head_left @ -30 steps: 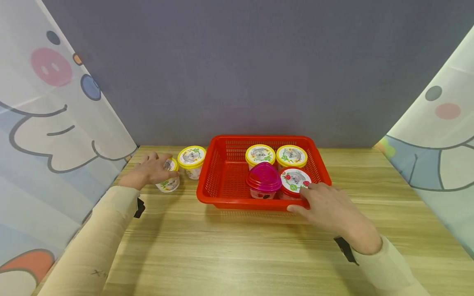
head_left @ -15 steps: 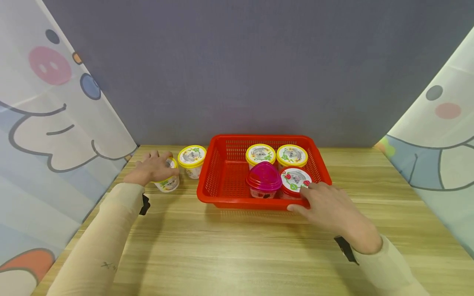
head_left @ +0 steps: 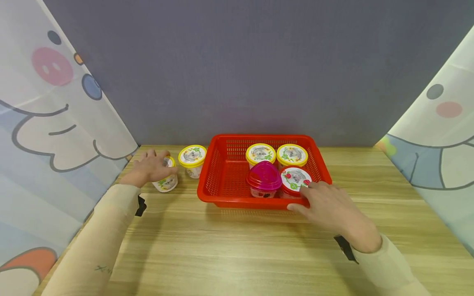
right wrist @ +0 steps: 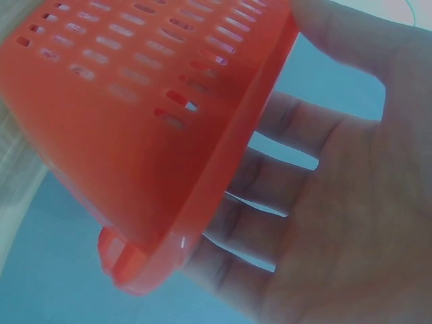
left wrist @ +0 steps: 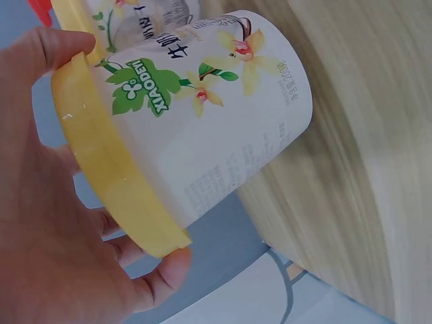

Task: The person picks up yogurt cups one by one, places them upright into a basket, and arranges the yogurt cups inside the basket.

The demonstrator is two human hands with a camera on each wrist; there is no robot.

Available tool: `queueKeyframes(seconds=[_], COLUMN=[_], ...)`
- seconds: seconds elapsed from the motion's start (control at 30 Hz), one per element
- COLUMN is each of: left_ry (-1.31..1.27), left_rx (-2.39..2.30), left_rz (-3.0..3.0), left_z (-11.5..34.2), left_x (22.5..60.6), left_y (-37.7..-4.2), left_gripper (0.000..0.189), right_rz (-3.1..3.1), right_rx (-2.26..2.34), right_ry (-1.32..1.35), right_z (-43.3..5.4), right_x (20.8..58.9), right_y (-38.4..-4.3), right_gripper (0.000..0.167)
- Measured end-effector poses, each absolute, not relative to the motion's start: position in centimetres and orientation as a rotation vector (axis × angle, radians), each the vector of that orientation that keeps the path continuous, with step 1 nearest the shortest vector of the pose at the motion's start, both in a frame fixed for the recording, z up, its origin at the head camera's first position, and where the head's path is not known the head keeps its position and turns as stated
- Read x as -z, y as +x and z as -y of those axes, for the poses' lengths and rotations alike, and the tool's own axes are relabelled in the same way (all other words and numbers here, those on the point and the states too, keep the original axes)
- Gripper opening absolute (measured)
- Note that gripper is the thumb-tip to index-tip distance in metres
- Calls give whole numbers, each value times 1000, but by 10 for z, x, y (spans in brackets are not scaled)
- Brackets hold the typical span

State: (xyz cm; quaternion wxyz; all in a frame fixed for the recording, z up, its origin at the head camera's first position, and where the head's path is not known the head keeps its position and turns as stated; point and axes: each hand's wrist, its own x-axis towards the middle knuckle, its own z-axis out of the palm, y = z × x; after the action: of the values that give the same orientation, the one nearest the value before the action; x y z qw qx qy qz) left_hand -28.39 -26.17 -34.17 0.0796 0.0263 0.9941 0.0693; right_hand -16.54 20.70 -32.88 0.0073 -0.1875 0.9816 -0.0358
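Note:
My left hand (head_left: 147,167) grips a white paper cup (head_left: 167,183) by its yellow lid, left of the basket. In the left wrist view the fingers and thumb spread round the rim of that lid (left wrist: 111,158); flowers and a green leaf are printed on the cup's side. Whether its base touches the table I cannot tell. My right hand (head_left: 331,207) holds the red plastic basket (head_left: 231,201) at its front right corner. The right wrist view has the fingers curled over the basket's rim (right wrist: 223,158), thumb on the other side.
Another yellow-lidded cup (head_left: 192,160) stands against the basket's left side. Inside the basket are two yellow-lidded cups (head_left: 261,153), a red-lidded cup (head_left: 296,179) and a tub with a magenta lid (head_left: 264,176). A grey panel (head_left: 237,74) rises behind the wooden table (head_left: 237,250).
The left hand and the cup it grips have shifted very slightly to the left. The right hand and the basket have stayed in place.

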Motion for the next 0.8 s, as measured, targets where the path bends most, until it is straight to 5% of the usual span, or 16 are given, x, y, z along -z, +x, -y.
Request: queueKeyframes(seconds=[0.8], left_ry=[154], left_rx=[-149], left_rz=[-3043], left_z=[242], left_x=[282], left_y=[-281], left_gripper=[73], right_rz=[-3071], right_rx=[118], right_ry=[-601], right_z=[-208], right_x=[328], right_y=[-165], right_gripper=[52])
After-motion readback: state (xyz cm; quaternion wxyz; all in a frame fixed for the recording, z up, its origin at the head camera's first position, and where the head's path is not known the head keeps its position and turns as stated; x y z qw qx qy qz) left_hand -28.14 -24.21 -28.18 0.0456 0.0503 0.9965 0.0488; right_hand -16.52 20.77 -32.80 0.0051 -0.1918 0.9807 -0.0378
